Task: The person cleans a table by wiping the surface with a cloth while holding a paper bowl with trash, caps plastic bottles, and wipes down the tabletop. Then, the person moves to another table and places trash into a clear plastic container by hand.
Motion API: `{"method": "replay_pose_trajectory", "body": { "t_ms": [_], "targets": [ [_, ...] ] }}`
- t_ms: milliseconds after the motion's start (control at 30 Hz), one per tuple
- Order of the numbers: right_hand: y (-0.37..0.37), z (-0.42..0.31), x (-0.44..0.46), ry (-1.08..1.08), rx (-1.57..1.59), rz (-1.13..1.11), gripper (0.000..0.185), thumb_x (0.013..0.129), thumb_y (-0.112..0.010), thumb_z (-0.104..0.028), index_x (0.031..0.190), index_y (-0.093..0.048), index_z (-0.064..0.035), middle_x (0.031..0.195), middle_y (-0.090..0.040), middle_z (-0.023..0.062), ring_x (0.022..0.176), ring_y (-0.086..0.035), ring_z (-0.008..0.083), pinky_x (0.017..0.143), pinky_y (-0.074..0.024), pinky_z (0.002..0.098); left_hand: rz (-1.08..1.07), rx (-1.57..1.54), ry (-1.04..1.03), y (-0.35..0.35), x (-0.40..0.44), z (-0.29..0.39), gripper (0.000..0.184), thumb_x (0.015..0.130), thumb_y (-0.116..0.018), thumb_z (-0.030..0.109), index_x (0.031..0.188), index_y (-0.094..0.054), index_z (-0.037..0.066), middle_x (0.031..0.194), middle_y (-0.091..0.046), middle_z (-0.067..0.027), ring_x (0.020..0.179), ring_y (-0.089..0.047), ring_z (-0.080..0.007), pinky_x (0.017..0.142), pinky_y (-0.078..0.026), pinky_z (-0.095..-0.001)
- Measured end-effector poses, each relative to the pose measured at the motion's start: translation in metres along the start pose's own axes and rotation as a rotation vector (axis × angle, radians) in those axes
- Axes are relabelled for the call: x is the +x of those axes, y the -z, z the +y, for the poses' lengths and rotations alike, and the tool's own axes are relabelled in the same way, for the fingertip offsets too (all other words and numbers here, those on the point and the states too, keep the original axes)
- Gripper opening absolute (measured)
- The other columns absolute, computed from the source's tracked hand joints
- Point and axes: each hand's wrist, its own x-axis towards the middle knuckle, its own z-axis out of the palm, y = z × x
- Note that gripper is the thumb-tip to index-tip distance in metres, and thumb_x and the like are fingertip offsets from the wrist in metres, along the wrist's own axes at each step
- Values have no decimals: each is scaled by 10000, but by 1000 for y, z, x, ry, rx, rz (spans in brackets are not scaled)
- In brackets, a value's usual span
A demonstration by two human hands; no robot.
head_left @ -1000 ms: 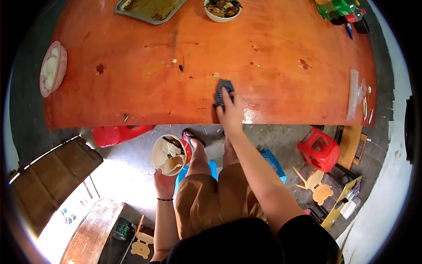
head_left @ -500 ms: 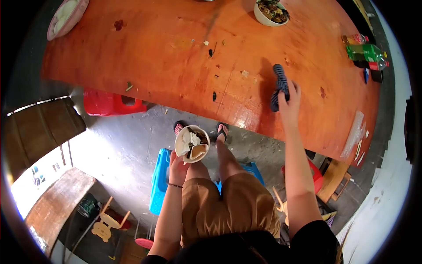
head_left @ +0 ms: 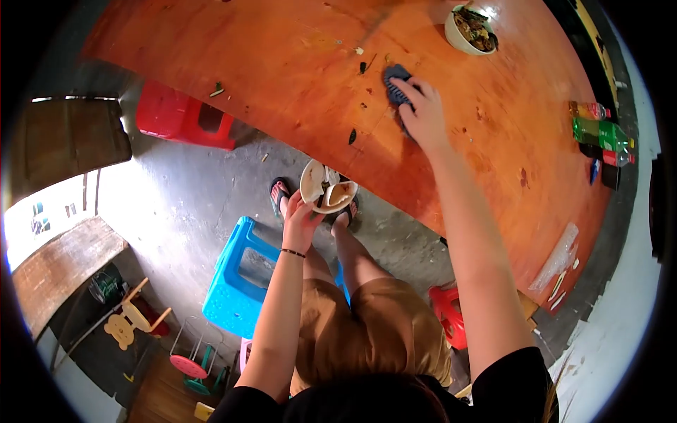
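My right hand (head_left: 423, 116) presses a dark striped cloth (head_left: 399, 86) onto the orange wooden table (head_left: 282, 63), with scraps lying just left of it. Below the table's near edge, my left hand (head_left: 303, 218) grips the rim of a light container (head_left: 310, 185) that holds pale and dark waste. A dark scrap (head_left: 352, 136) and some small crumbs lie between the cloth and that edge. Farther back on the table is a white bowl (head_left: 458, 35) of food.
Bottles (head_left: 603, 132) and a clear plastic piece (head_left: 555, 257) lie at the table's right side. A blue stool (head_left: 236, 299) stands at my left, a red stool (head_left: 166, 116) by the table's left part, and another red stool (head_left: 450, 317) at right.
My view has turned and shifted over the table. The cloth in my right hand went right, then back left toward the scraps. My left hand has brought the container closer to the table edge.
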Motion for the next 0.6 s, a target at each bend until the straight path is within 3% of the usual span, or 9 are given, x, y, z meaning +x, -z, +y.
{"method": "replay_pose_trajectory", "body": {
  "t_ms": [233,600],
  "targets": [
    [-32,-65,-22,121,164,-25,392,728,-591,-35,1093,-688,-139,1115,-560,120,1027,-519,357,907,-451,440,-34,-48,-84,-2,11,6,480,867,-564,71,1332,-442,65,1241,-547,-74,1184,-516,-203,931,-492,-431],
    [-43,-142,-63,10,543,-233,427,730,-543,14,1129,-664,-77,1110,-548,142,1061,-514,337,961,-415,399,-42,-38,-154,12,14,24,474,886,-505,89,1355,-438,86,1318,-519,-106,1234,-505,-257,1001,-456,-458]
  ]
}}
